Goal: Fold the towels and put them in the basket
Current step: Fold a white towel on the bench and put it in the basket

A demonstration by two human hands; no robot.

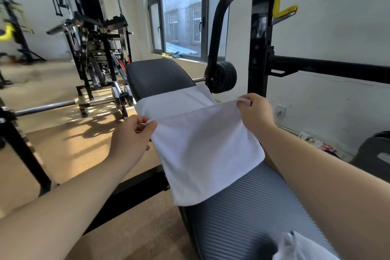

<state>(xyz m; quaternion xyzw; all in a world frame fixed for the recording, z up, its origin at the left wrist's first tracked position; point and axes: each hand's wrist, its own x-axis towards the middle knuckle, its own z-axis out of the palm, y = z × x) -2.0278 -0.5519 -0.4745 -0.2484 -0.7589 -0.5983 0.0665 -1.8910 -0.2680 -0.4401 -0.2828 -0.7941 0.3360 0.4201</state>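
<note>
The white towel (pixel 202 150) lies on the ribbed grey pad of the table (pixel 253 207). Its long axis runs along the pad, from the person toward the window (pixel 181 10). The far part rests flat on the pad. The near part is raised: one short edge is stretched across the width of the table, and the cloth below it hangs down to the pad, overhanging the table's left side.

The left hand (pixel 130 135) pinches the left corner of the raised edge between thumb and fingers. The right hand (pixel 256 112) pinches the right corner in the same way, slightly farther from the person.

A second white cloth (pixel 301 247) lies at the near end of the table. A black rack upright (pixel 259 38) stands to the right.
</note>
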